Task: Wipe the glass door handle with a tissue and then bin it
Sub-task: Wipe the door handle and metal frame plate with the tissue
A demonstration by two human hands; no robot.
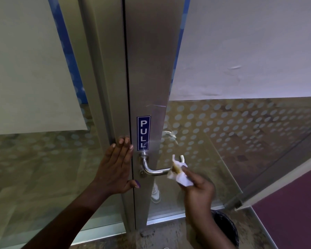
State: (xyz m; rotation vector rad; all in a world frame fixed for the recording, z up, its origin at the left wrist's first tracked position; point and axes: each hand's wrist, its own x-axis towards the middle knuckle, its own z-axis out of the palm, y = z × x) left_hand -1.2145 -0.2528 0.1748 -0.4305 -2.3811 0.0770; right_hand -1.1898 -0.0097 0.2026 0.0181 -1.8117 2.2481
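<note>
A steel lever handle juts from the metal door stile just below a blue PULL sticker. My right hand grips a crumpled white tissue, stained brownish, and presses it against the handle's right end. My left hand lies flat, fingers apart, on the frame at the door's left edge, level with the handle. A black-lined bin stands on the floor at the lower right, partly hidden by my right forearm.
Frosted, dotted glass panels flank the stile on both sides. A second handle shows through the glass. A purple wall or panel is at far right, and speckled floor lies below.
</note>
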